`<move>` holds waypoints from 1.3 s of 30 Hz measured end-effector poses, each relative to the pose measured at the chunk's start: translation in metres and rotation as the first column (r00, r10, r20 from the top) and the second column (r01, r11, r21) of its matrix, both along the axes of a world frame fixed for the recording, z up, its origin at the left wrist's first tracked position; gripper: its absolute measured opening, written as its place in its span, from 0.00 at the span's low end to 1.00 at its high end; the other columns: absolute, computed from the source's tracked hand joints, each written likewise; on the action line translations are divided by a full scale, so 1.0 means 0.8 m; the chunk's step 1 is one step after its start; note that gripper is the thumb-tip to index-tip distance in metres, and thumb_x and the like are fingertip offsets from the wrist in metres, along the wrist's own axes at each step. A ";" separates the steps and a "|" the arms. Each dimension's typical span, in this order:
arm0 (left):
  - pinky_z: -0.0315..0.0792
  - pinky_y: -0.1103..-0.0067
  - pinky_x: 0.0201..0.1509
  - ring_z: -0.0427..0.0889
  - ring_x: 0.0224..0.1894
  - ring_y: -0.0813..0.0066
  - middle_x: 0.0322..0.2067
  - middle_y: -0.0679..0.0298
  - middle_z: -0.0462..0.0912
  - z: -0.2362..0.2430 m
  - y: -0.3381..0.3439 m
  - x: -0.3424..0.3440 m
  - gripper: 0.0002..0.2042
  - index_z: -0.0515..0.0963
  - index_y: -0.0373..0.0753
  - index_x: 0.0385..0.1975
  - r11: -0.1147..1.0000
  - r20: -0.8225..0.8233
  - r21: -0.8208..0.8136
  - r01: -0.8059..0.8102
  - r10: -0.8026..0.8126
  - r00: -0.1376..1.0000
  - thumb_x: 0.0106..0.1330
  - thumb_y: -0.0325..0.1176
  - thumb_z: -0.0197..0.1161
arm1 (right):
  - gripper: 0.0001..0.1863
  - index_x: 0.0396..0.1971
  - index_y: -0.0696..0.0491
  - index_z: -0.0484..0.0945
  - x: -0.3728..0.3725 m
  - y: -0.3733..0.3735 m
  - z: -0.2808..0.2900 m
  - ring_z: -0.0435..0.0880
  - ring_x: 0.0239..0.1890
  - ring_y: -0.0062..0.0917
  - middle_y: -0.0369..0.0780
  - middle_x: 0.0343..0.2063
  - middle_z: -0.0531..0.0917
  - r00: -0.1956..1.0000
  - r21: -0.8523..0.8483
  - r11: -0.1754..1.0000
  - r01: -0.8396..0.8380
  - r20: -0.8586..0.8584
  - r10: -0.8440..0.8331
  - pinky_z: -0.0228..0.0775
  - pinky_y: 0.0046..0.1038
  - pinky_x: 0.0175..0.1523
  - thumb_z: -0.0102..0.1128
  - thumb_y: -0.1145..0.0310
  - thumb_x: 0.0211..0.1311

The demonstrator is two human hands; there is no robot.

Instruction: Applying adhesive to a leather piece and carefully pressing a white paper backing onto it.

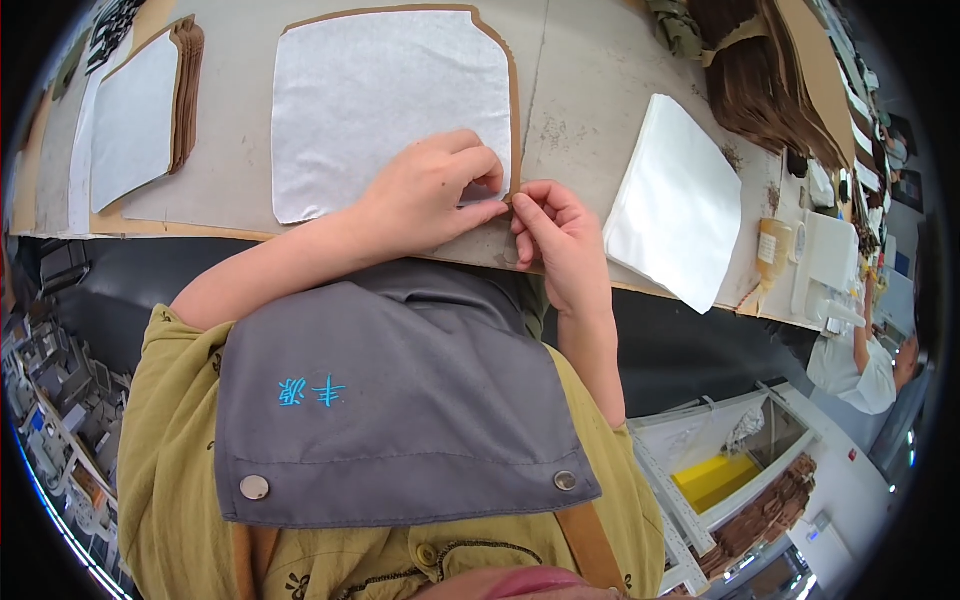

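Observation:
A large brown panel (516, 130) lies on the table in front of me, with a white sheet (390, 110) covering all but its brown edge. At its near right corner both my hands come together. My left hand (435, 190) rests over the sheet with curled fingers, its thumb reaching to the corner. My right hand (562, 235) pinches that corner between thumb and forefinger, the other fingers bent beneath. The tips nearly touch, and whatever small fold lies between them is hidden.
To the left sits a stack of brown panels topped with white (140, 120). A pile of white sheets (680, 200) overhangs the near edge at right. Beyond it are stacked dark brown pieces (760, 80) and a yellowish glue bottle (772, 250). Another person (855, 370) is far right.

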State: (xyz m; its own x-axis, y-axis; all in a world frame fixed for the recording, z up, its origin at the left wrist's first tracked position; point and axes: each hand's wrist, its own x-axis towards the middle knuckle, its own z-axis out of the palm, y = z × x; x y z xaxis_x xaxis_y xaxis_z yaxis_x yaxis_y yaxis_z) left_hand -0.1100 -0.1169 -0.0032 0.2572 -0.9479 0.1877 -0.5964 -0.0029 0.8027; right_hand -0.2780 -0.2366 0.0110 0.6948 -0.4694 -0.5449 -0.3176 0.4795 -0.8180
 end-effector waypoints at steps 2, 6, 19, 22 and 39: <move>0.78 0.72 0.41 0.82 0.38 0.64 0.34 0.61 0.79 -0.001 0.003 0.001 0.09 0.79 0.38 0.34 1.000 -0.019 0.002 -0.010 0.010 1.000 0.59 0.29 0.73 | 0.09 0.44 0.57 0.80 0.002 0.000 0.001 0.75 0.21 0.10 0.31 0.26 0.79 1.000 -0.002 1.000 -0.009 -0.016 0.009 0.70 0.16 0.24 0.61 0.67 0.73; 0.78 0.73 0.41 0.82 0.37 0.65 0.35 0.61 0.80 0.000 0.004 0.002 0.07 0.80 0.37 0.35 1.000 -0.086 0.028 0.010 -0.007 0.996 0.61 0.28 0.71 | 0.09 0.44 0.57 0.81 0.003 0.000 0.002 0.76 0.21 0.10 0.32 0.27 0.80 1.000 0.002 1.000 -0.010 -0.030 0.010 0.70 0.16 0.24 0.62 0.67 0.73; 0.77 0.74 0.38 0.83 0.33 0.66 0.33 0.60 0.81 0.002 0.002 0.002 0.03 0.79 0.36 0.32 0.998 -0.053 0.060 0.033 -0.030 0.998 0.62 0.25 0.66 | 0.09 0.44 0.57 0.80 0.003 -0.001 0.004 0.77 0.22 0.11 0.32 0.27 0.80 0.999 0.022 1.000 -0.020 -0.035 0.021 0.72 0.16 0.25 0.62 0.67 0.73; 0.77 0.75 0.38 0.83 0.32 0.68 0.33 0.61 0.81 0.000 0.002 0.005 0.03 0.79 0.36 0.32 0.997 -0.132 0.071 0.021 -0.012 0.991 0.62 0.26 0.66 | 0.09 0.44 0.58 0.80 0.001 -0.001 0.001 0.77 0.22 0.11 0.32 0.27 0.80 0.999 0.016 1.000 -0.021 -0.034 0.021 0.72 0.17 0.25 0.62 0.68 0.73; 0.51 0.86 0.28 0.55 0.25 0.91 0.24 0.81 0.62 0.012 0.000 0.100 0.06 0.75 0.46 0.33 0.938 -0.853 0.346 0.034 0.300 0.427 0.67 0.37 0.64 | 0.10 0.45 0.59 0.78 0.011 0.008 0.015 0.75 0.22 0.12 0.31 0.22 0.78 0.987 -0.057 0.998 0.018 -0.160 -0.027 0.74 0.19 0.30 0.60 0.69 0.71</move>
State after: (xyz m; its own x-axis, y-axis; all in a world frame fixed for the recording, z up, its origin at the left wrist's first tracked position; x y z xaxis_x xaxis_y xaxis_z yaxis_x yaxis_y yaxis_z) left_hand -0.0304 -0.1170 0.0063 0.2476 -0.8448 -0.4743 0.4708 -0.3229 0.8210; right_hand -0.2696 -0.2302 0.0232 0.5892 -0.5164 -0.6214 -0.4365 0.4438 -0.7826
